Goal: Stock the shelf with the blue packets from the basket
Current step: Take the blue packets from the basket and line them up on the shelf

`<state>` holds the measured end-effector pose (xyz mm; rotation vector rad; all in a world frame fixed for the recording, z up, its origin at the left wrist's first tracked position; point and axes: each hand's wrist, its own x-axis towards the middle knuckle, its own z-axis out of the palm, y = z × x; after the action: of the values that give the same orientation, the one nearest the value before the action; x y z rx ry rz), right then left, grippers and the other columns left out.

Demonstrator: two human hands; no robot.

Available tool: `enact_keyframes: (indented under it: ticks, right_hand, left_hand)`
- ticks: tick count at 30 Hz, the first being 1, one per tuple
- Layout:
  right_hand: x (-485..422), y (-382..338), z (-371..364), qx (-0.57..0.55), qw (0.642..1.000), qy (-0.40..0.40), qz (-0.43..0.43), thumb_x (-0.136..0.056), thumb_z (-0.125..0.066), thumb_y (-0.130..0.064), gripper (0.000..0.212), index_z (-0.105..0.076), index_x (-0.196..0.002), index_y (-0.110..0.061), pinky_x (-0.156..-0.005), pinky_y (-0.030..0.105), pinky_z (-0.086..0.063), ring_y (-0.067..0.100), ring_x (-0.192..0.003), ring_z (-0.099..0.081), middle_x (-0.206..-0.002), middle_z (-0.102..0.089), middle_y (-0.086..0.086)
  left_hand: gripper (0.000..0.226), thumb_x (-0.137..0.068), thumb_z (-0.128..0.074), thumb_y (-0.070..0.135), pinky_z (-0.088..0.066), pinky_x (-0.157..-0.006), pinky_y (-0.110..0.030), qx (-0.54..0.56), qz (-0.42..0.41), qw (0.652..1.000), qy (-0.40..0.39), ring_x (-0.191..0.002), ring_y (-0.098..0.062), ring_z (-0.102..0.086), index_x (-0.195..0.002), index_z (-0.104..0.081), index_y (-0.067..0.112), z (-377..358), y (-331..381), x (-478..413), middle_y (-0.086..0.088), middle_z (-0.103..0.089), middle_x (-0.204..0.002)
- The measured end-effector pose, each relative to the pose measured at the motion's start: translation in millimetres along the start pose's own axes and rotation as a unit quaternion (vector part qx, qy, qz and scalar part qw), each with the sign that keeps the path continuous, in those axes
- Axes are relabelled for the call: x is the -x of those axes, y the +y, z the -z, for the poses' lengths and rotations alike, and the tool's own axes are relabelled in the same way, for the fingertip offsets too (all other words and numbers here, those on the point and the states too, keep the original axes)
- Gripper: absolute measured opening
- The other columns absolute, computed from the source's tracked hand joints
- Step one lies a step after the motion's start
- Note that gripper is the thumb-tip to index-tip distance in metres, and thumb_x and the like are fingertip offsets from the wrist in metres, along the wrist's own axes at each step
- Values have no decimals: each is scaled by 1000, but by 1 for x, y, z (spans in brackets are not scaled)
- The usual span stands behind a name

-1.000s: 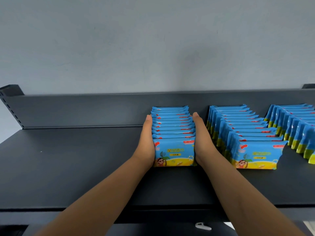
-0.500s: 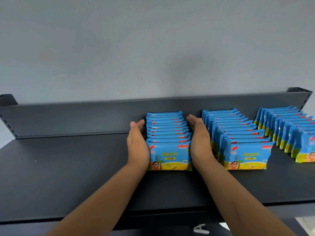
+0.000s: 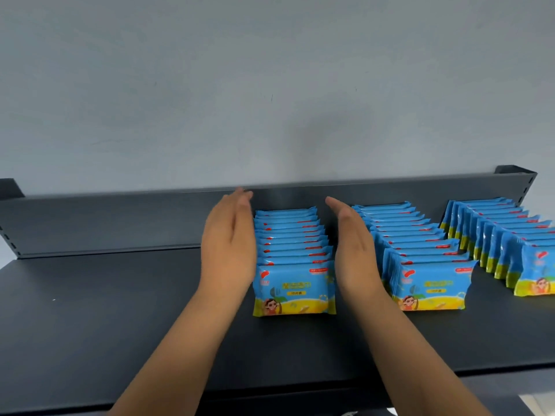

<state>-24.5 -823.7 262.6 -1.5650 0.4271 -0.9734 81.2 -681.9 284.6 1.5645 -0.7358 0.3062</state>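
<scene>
The left hand (image 3: 228,247) and right hand (image 3: 356,253) flank the leftmost row of blue packets (image 3: 292,244) on the dark shelf (image 3: 120,310), fingers straight and holding nothing. Whether they touch it I cannot tell. The packets stand on edge, so a careless brush could tip them like dominoes, or the right hand could knock the middle row (image 3: 420,247).

Blue packets (image 3: 294,283) with yellow bottoms stand on a dark grey shelf (image 3: 105,310).
</scene>
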Motion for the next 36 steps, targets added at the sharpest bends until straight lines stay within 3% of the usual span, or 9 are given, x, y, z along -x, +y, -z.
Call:
enact_keyframes:
  ticks: [2,5,13,18,22,26,28,30,36]
  right_hand:
    - [10,-12,3,125,986,-59,90,-110,-34,-48,45,-54,-146,-30,-118,22,-33,-13,-139,-38,-146,-53,-23]
    - [19,-23,16,349,911,-101,193,-109,-30,-48,51,-49,-151,-25,-125,27,-20,-3,-151,-23,-156,-46,-13]
    - [24,-30,119,506,836,-39,207,-107,-23,-53,63,-42,-156,-18,-124,19,-5,8,-157,-14,-162,-39,-6]
    - [17,-22,183,333,934,-8,125,-105,-35,-51,54,-44,-153,-28,-124,30,-27,-4,-152,-21,-157,-42,-17]
    - [9,-8,209,72,997,34,-10,-109,-45,-38,36,-53,-144,-35,-96,10,-47,-22,-118,-50,-130,-56,-32]
    - [-11,32,224,-28,987,30,-156,-99,-56,-58,42,-60,-137,-38,-112,36,-44,-2,-128,-55,-136,-60,-22]
    - [-23,60,230,-94,973,20,-208,-79,-63,-81,71,-62,-136,-40,-115,45,-43,8,-128,-60,-137,-65,-15]
    - [-26,48,227,-143,962,33,-229,-82,-61,-79,64,-68,-129,-36,-105,47,-51,12,-114,-70,-126,-73,-10]
    - [-35,23,211,-218,938,-25,-268,-106,-39,-55,56,-74,-119,-13,-94,49,-57,34,-101,-76,-112,-77,17]
  left_hand:
    - [44,-108,-32,40,-29,-120,-26,-200,-113,971,-67,-126,19,-41,-118,-68,18,6,8,4,18,-63,-119]
    - [62,-104,-25,52,-32,-121,-52,-397,-184,892,-113,-148,-25,-40,-139,-62,16,-4,13,17,-3,-63,-141]
    - [62,-105,-26,55,-23,-126,-46,-406,-196,877,-163,-155,-22,-27,-140,-61,17,-82,32,65,-2,-57,-149]
    - [55,-105,-34,52,-25,-125,-44,-297,-148,933,-142,-152,-18,-31,-142,-57,18,-140,68,100,2,-55,-150]
    - [45,-102,-35,62,-48,-108,-40,18,171,983,-72,-125,-3,-58,-132,-57,37,-185,90,125,16,-65,-130]
    - [37,-107,-35,54,-50,-74,-26,190,352,915,49,-90,-3,-71,-105,-66,35,-210,100,126,11,-74,-100]
    - [37,-107,-35,54,-48,-71,-27,220,381,896,66,-88,-7,-72,-106,-67,34,-218,96,123,7,-76,-101]
    - [40,-105,-37,58,-50,-75,-31,230,400,885,63,-94,-12,-73,-110,-69,33,-225,87,119,4,-77,-105]
    - [57,-97,-31,74,-50,-90,-27,121,332,935,-22,-106,-2,-68,-125,-68,41,-230,71,109,17,-74,-115]
